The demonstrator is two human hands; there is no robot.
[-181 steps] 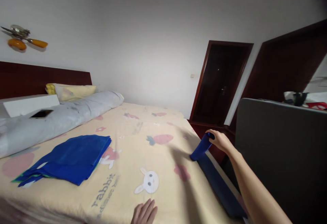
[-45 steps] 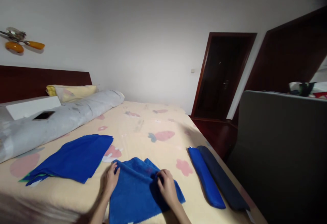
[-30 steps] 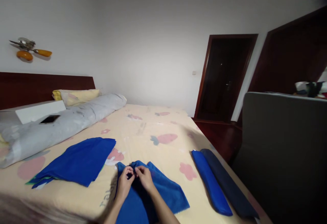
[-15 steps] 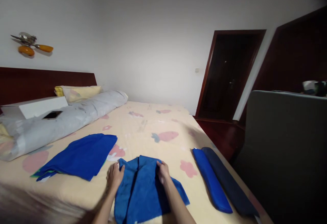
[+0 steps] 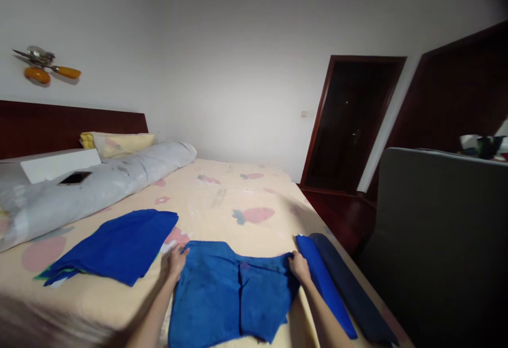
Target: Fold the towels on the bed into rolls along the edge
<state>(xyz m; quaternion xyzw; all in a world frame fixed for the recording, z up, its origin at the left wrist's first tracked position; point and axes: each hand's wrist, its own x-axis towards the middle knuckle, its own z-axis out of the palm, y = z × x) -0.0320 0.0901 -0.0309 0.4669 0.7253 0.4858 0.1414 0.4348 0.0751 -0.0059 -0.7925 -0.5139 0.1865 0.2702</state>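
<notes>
A blue cloth [image 5: 210,290] is stretched out at the near side of the bed, with a fold line running down its middle. My left hand [image 5: 177,262] pinches its upper left corner. At the upper right corner, my right hand [image 5: 299,266] grips the edge between thumb and fingers. The cloth's lower edge hangs uneven and partly leaves the frame. Left of my left hand lies a brighter blue cloth [image 5: 115,244], spread in loose layers with a thin green edge. Close by my right hand are a long narrow blue padded piece [image 5: 327,290] and a dark navy one [image 5: 351,287], side by side.
The bed [image 5: 222,199] has a cream sheet with pink prints. A rolled grey quilt [image 5: 130,178] crosses its far left, with a phone [image 5: 75,178] on it and a white box [image 5: 59,163] behind. A dark chair back [image 5: 436,231] stands right of the bed.
My hands have moved apart, the right one going right, and the blue cloth is now spread wider between them. The view has shifted slightly.
</notes>
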